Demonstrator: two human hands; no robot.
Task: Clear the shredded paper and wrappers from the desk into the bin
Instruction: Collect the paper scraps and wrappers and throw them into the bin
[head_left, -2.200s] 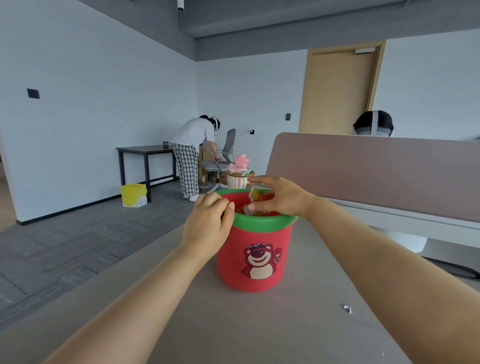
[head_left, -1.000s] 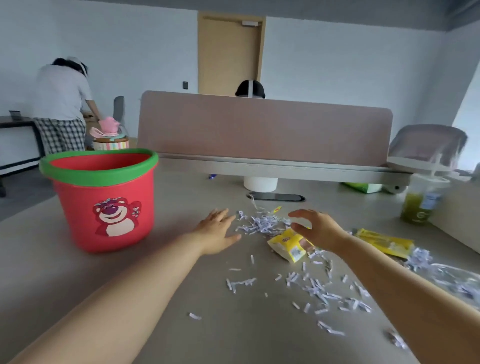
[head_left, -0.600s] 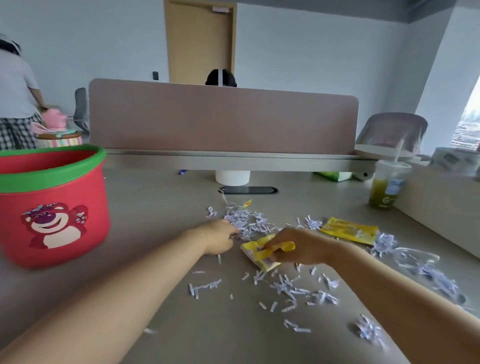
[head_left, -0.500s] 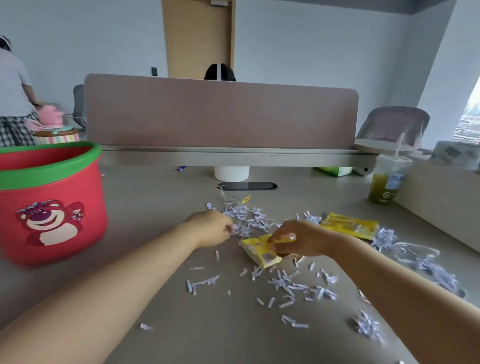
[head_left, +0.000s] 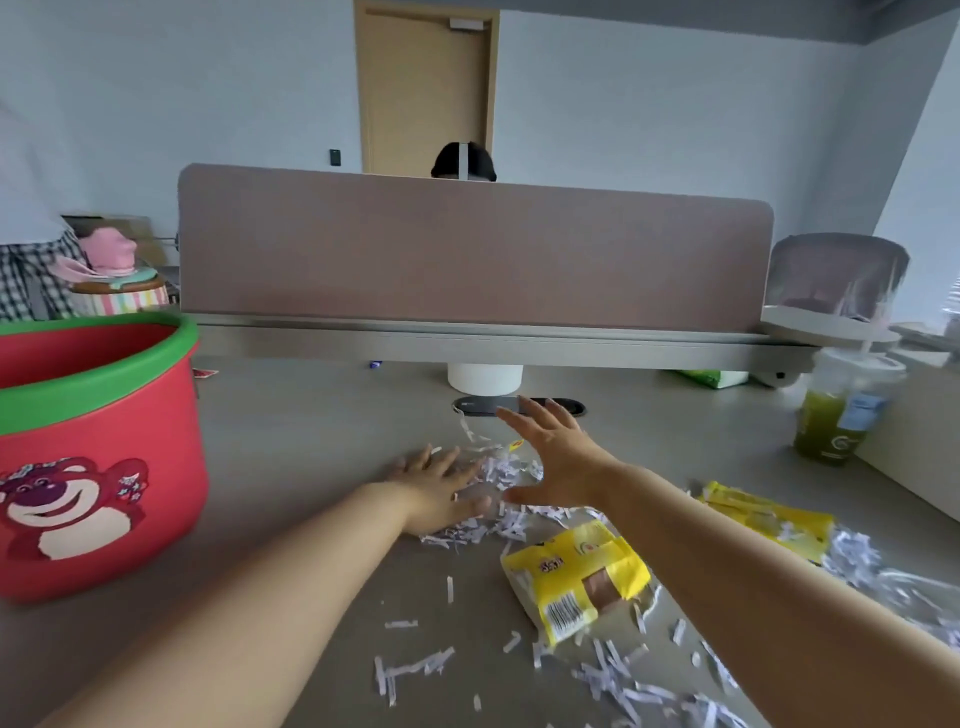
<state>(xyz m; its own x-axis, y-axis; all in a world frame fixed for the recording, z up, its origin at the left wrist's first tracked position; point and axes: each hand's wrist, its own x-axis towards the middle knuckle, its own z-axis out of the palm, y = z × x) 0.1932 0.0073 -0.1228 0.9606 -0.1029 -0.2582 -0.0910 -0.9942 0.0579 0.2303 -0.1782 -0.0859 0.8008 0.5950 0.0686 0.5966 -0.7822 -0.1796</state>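
A red bin with a green rim and a bear picture stands on the desk at the left. White shredded paper lies heaped mid-desk, with more strips scattered nearer me. My left hand lies flat and open on the heap's left side. Fingers spread, my right hand hovers open over the heap's right side. A yellow snack wrapper lies loose under my right forearm. A second yellow wrapper lies at the right.
A brown divider panel closes the desk's far side. A green drink cup stands at the right beside a raised ledge. A clear plastic bag with shreds lies at the right edge. A white cup and cable slot sit behind the heap.
My right hand let go of the yellow wrapper, which now lies on the desk, and both hands moved forward and opened around the heap of shreds. The view shifted closer.
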